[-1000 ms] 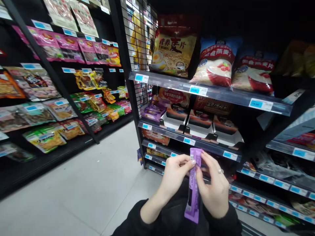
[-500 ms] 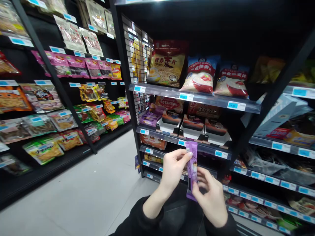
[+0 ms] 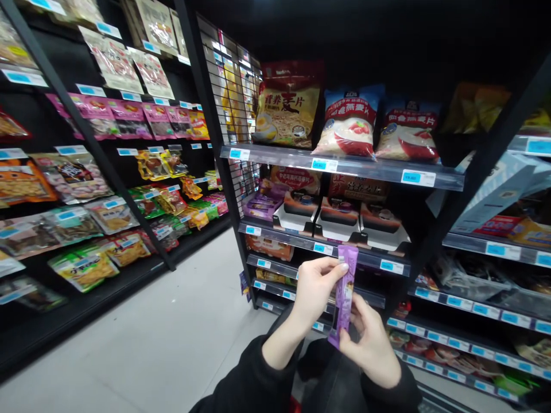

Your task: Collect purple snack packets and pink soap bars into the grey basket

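Observation:
A slim purple snack packet [image 3: 345, 287] stands upright between my two hands in front of a black shop shelf. My left hand [image 3: 316, 287] pinches its top end with thumb and fingers. My right hand [image 3: 370, 341] grips its lower end from the right. Both sleeves are black. Behind the packet, on the second shelf [image 3: 318, 245], lie more purple packets [image 3: 262, 202] and white display boxes [image 3: 340, 221].
Large cereal bags [image 3: 349, 123] stand on the upper shelf. A wire grid panel [image 3: 232, 92] closes the shelf's left side. Across the grey floor aisle [image 3: 163, 338], hanging snack bags [image 3: 86, 229] fill the left wall rack. Lower shelves with blue price tags run to the right.
My right hand slid from the packet's upper part down to its lower end. My left hand kept the top, and the packet rose a little in view as my head lifted.

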Available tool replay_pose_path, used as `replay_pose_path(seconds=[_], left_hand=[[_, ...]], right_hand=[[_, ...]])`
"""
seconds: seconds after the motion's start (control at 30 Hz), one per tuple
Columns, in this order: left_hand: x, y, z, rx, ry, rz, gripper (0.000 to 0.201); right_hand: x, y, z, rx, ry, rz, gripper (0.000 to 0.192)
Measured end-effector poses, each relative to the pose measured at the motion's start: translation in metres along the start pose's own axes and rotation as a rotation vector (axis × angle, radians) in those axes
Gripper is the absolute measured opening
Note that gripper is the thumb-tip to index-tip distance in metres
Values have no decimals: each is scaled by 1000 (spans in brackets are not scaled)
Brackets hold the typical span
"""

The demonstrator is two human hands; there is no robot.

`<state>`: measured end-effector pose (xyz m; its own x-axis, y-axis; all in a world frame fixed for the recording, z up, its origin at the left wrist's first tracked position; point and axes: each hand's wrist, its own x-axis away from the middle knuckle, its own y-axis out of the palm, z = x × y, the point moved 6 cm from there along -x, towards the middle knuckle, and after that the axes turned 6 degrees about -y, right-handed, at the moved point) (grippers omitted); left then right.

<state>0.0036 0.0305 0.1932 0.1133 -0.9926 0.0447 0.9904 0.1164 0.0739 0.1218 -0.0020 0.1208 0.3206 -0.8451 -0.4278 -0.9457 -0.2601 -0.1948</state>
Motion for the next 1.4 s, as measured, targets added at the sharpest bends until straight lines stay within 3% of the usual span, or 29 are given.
replay_pose_path(seconds=[0.23,0.33,0.47,0.63,0.8,0.9,1.17,1.3,1.4], left_hand=[[-45,-7,-3,2,-6,32,20],[-65,-10,3,44,-14,40,22],[-85,-19,11,43,-22,25,24],[-103,-42,4,79,-25,-34,22],[-105,-50,-21,77,-165,-248,58],[-103,-54,-32,124,-233,-222,69],[-103,-62,-44,234,-241,-162,65],[-105,-64,-45,286,-189,-123,31],[-110,-70,-48,310,-134,0,17]], right_hand=[[-31,8,37,-80,28,31,62],[-43,15,47,-100,91,8,49],[-56,24,50,-310,192,-29,26],[-66,34,51,-611,300,-143,28],[-77,32,61,-638,325,-41,41],[-81,31,71,-513,406,62,39],[-83,42,84,-561,553,133,43],[-89,49,72,-585,579,193,47],[-91,58,63,-553,575,217,46]])
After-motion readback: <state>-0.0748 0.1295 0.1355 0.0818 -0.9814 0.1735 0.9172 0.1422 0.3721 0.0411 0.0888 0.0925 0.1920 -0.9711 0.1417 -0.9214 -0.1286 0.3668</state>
